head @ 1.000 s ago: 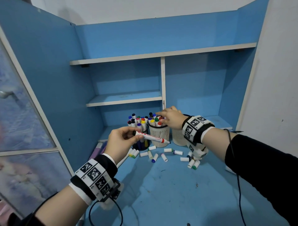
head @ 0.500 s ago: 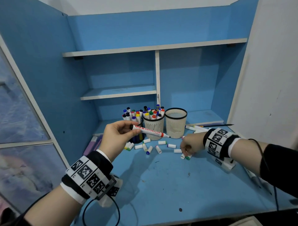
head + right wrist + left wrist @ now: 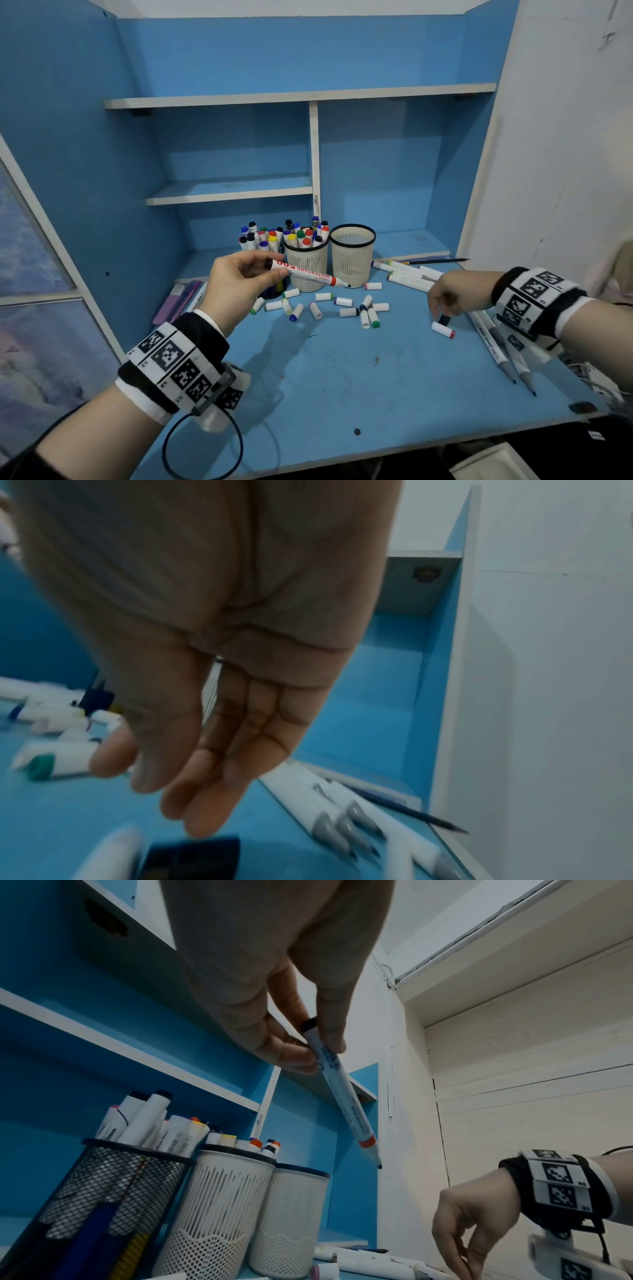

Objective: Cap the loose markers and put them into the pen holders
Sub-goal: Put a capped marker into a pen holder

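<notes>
Blue bench [image 3: 342,383], near edge bare. Left hand [image 3: 239,284], raised above the bench, pinches the tail end of an uncapped whiteboard marker [image 3: 308,273] between thumb and fingers; its tip slants down to the right, in front of the pen holders. Right hand [image 3: 452,294] reaches down at the right, fingers straight and close together, fingertips [image 3: 205,823] just above a dark cap [image 3: 444,320]; contact cannot be told. A white cap with a red end [image 3: 442,330] lies just beside it. Uncapped grey-tipped markers [image 3: 496,346] lie under the right wrist. Mid-bench, a scatter of loose caps [image 3: 329,306]. Behind them a white holder full of capped markers [image 3: 306,265], an empty white holder [image 3: 352,257] touching it on the right, and a black mesh holder [image 3: 103,1204] on the left.
</notes>
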`<state>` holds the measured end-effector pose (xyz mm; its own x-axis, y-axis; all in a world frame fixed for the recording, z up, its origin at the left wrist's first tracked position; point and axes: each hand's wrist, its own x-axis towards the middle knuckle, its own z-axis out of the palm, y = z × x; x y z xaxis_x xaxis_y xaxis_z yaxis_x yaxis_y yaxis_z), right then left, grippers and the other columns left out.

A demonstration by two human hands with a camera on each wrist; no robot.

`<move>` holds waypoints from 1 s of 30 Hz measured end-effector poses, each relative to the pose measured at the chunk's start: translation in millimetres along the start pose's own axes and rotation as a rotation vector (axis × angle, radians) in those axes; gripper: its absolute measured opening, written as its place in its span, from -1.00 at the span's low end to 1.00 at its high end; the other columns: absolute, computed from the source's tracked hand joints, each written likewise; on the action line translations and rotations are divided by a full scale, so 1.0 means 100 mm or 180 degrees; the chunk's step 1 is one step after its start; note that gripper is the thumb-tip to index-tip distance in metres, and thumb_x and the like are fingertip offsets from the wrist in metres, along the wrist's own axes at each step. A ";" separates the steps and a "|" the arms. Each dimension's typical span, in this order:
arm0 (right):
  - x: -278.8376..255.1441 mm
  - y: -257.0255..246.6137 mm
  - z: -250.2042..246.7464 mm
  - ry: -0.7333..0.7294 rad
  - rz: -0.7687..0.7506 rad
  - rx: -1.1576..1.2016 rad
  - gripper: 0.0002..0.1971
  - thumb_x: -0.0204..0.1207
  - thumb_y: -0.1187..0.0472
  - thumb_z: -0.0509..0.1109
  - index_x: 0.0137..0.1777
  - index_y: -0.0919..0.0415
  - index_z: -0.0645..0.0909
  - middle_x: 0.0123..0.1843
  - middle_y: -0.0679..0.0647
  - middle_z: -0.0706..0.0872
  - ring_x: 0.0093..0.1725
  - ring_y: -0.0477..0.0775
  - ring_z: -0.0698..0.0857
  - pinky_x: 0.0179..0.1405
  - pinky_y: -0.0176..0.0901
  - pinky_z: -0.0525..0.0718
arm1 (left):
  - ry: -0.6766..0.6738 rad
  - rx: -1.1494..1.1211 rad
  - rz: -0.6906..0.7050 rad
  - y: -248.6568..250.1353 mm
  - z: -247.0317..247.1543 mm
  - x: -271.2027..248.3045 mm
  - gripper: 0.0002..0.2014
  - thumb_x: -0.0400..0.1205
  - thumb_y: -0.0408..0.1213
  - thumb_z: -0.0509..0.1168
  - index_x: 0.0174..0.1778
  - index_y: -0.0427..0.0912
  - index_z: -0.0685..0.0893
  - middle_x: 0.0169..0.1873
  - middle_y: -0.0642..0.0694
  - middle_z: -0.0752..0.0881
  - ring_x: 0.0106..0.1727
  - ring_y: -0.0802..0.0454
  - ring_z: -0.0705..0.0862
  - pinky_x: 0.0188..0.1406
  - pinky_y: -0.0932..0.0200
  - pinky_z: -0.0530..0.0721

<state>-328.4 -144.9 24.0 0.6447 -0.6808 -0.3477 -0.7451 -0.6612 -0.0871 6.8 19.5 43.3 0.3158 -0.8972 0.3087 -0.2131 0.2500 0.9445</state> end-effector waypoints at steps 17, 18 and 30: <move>0.06 0.17 0.20 -0.0246 0.0562 -0.0504 -0.71 0.47 0.27 0.40 0.18 0.09 0.68 0.01 -0.01 0.70 -0.10 -0.08 0.54 -0.29 -0.45 0.43 | -0.0179 0.0036 -0.0044 0.15 0.28 -0.13 -0.83 0.44 -0.47 0.47 -0.14 -0.13 0.76 -0.16 -0.31 0.79 -0.20 -0.06 0.73 -0.21 0.32 0.73; 0.07 0.17 0.19 -0.0281 0.0587 -0.0468 -0.73 0.45 0.23 0.44 0.16 0.10 0.68 -0.03 -0.03 0.67 -0.09 -0.07 0.55 -0.32 -0.52 0.41 | -0.0181 0.0031 -0.0052 0.15 0.28 -0.14 -0.83 0.44 -0.47 0.48 -0.14 -0.13 0.76 -0.15 -0.33 0.79 -0.19 -0.07 0.73 -0.18 0.28 0.75; -0.24 -0.16 0.05 0.2054 0.0324 0.1163 -0.75 0.31 0.31 0.58 -0.34 0.00 0.57 -0.38 -0.15 0.65 -0.43 -0.23 0.57 -0.39 -0.46 0.47 | -0.0189 -0.0074 -0.0209 0.10 0.31 -0.13 -0.82 0.46 -0.47 0.45 -0.13 -0.10 0.76 -0.28 -0.09 0.84 -0.21 0.00 0.80 -0.09 0.22 0.77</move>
<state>-332.6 -116.7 29.1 0.4577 -0.8571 0.2362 -0.7432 -0.5147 -0.4274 -27.9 21.9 44.9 0.2728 -0.9318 0.2393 -0.1718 0.1976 0.9651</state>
